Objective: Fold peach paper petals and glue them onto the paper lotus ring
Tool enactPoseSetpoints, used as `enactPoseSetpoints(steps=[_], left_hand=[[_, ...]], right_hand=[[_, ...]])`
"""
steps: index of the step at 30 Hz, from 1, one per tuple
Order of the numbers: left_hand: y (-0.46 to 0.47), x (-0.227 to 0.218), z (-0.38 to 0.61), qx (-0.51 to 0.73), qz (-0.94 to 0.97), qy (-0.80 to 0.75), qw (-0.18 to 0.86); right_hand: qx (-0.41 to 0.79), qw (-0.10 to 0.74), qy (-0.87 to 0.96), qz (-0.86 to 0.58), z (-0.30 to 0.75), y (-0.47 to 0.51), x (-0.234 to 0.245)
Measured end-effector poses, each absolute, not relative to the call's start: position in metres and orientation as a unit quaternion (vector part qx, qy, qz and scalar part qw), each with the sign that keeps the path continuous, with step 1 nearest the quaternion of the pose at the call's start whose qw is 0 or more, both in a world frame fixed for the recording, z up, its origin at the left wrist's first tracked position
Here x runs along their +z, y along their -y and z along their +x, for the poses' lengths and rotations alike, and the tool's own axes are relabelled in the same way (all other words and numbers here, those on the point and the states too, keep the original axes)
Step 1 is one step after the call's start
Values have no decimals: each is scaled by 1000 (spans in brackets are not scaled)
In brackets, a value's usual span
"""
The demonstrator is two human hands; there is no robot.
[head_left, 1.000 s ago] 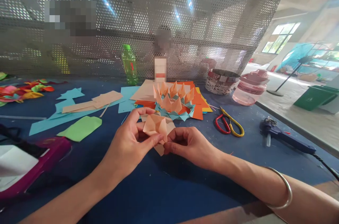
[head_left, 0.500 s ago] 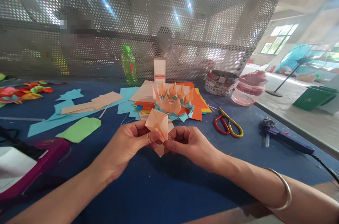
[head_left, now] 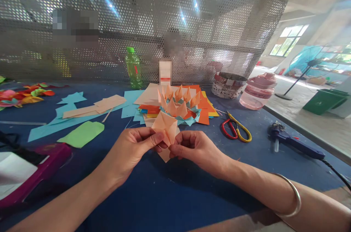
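Between my two hands is a folded piece of peach paper (head_left: 166, 124), its pointed layers fanning upward. My left hand (head_left: 138, 142) pinches its left side between thumb and fingers. At the lower right corner, the thumb and forefinger of my right hand (head_left: 192, 145) are closed on the same paper. Another peach paper corner (head_left: 165, 156) shows below my fingers, lying on the blue table. Just beyond stands a paper lotus (head_left: 179, 109) with peach points and a light-blue base, on a stack of coloured sheets (head_left: 204, 115).
Scissors (head_left: 236, 128) and a glue gun (head_left: 297, 143) lie to the right. A round basket (head_left: 229, 87), a pink container (head_left: 259, 93) and a green bottle (head_left: 133, 69) stand at the back, before a perforated screen (head_left: 109, 42). Paper scraps (head_left: 82, 133) and a magenta object (head_left: 52, 157) are on the left.
The folded peach paper has turned slightly to the right, and its top now opens a little wider. My left thumb has shifted slightly; my right hand stays in place.
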State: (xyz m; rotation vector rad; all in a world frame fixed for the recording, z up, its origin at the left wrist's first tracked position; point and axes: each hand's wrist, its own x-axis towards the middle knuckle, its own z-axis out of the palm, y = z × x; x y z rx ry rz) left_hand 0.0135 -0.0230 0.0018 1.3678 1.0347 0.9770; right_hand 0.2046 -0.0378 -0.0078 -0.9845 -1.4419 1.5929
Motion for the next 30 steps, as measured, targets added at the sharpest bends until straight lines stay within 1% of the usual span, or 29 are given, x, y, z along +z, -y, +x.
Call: enactPoseSetpoints(steps=[8,16,24,30], left_hand=[[27,10,16,404,585,-469,524],[27,12,17,393,609,-477,496],[26,8,16,384,626,-457,502],[26,5,18,410,603,-454,512]], right_hand=[[614,366,575,-398,203,40,-8],[579,343,608,-422,204,42,-8],[551,336,631,-431,204,42,-13],[546,343,638,-421,203,43,-11]])
